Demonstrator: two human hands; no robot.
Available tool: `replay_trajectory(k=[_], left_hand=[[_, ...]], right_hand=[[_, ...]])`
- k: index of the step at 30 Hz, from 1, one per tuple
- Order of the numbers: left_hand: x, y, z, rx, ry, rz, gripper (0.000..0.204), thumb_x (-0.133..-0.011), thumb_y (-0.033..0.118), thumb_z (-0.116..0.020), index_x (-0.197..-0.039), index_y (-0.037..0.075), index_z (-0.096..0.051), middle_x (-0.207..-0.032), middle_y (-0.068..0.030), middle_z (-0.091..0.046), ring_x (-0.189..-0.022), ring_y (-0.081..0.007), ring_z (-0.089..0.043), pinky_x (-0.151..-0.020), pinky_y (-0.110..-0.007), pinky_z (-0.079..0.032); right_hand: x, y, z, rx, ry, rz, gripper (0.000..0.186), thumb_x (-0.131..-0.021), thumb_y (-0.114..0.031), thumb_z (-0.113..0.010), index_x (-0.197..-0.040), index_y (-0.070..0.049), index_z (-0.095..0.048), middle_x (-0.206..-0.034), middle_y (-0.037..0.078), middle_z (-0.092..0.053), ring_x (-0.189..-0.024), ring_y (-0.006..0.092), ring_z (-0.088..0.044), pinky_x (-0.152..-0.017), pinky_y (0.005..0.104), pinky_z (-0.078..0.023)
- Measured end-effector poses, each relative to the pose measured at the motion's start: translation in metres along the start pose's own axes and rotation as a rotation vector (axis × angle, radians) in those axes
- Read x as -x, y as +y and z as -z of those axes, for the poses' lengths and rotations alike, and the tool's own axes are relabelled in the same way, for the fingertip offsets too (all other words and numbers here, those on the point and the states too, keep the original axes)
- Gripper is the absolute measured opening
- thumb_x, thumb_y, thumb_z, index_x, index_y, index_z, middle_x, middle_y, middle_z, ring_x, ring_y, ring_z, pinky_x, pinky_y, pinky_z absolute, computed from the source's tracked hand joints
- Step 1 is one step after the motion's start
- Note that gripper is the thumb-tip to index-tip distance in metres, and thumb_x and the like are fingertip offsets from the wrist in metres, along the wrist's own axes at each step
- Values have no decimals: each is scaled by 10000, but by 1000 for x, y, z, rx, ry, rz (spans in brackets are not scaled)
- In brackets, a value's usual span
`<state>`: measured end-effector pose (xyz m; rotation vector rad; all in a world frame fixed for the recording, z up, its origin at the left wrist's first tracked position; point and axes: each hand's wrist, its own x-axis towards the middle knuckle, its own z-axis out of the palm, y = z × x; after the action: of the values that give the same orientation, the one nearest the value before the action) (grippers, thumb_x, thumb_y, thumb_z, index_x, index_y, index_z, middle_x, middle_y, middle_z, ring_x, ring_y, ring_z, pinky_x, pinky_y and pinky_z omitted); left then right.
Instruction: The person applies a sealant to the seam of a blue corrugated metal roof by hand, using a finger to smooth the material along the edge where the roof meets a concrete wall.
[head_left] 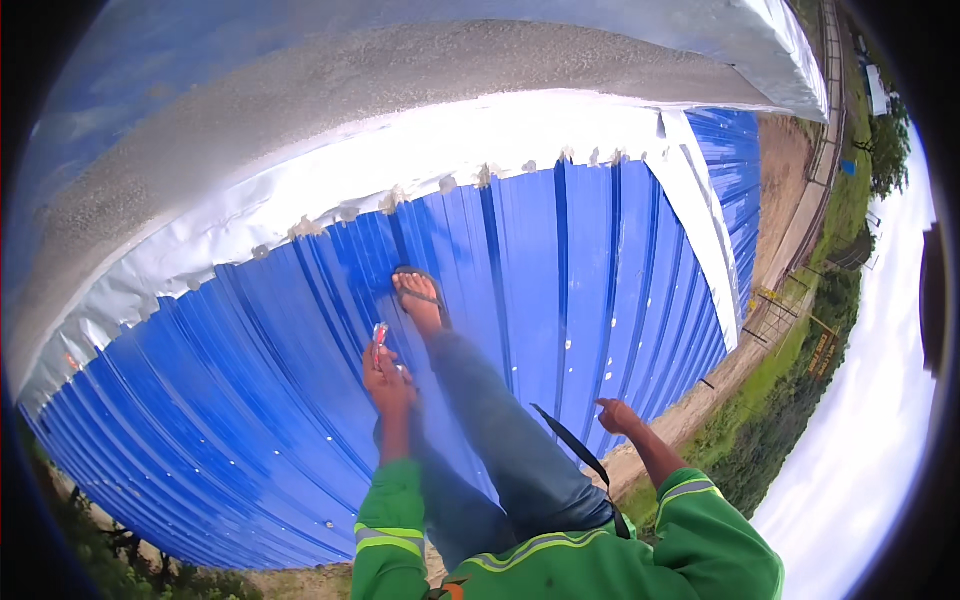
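Observation:
My left hand is closed around a small, slim red and whitish object whose kind I cannot make out. It is held upright over the blue ribbed metal roofing, beside my sandaled foot. A small pale bit shows at the fingers of that hand. My right hand hangs out to the right above the roofing, fingers curled and one finger poking out, with nothing visible in it. A black strap dangles between my leg and the right hand, apart from its fingers.
Silvery flashing with ragged grey sealant along its lower edge runs across the roof's top, below a grey rough wall. A pale strip slants down the right. Beyond the roof edge lie dirt, grass and a fence.

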<state>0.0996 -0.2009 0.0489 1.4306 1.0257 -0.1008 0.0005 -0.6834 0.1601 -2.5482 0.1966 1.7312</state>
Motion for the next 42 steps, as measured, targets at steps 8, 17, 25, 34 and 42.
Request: replay_trajectory(k=[8, 17, 25, 34, 42], left_hand=[[73, 93, 64, -206, -122, 51, 294, -1033, 286, -514, -1149, 45, -636, -795, 15, -579, -664, -42, -462, -573, -220, -361], [104, 215, 7, -78, -186, -51, 318, -1016, 253, -555, -1221, 19, -620, -935, -7, -613, -725, -51, -501, -629, -206, -405], [120, 220, 5, 46, -227, -20, 343, -1011, 262, -569, -1201, -20, -605, -835, -6, -589, -701, -50, -496, -604, -196, -387], [135, 235, 26, 54, -258, 28, 317, -1002, 291, -579, -1114, -2, -623, -706, 26, -533, -617, -36, -445, -539, -197, -315], [151, 223, 104, 102, -194, -129, 285, -1000, 290, -578, -1058, 22, -651, -671, 38, -521, -569, -25, -407, -504, -198, -283]], right_hand=[[80, -68, 58, -493, 32, 50, 445, -891, -180, -513, -1316, -57, -560, -981, 199, -696, -882, 313, -687, -839, 385, -539], [83, -151, 159, -788, 277, 264, 405, -917, -139, -539, -1305, -26, -568, -950, 195, -691, -855, 308, -681, -806, 370, -528], [101, -119, 128, -850, 219, 122, 397, -917, -147, -551, -1301, -46, -561, -951, 180, -698, -890, 272, -694, -814, 362, -532], [127, -172, 136, -921, 292, 207, 441, -929, -208, -561, -1332, -30, -528, -943, 164, -682, -899, 260, -668, -845, 363, -513], [169, -166, 48, -854, 258, 87, 514, -895, -173, -546, -1381, -19, -477, -918, 151, -685, -826, 232, -668, -802, 353, -526]])
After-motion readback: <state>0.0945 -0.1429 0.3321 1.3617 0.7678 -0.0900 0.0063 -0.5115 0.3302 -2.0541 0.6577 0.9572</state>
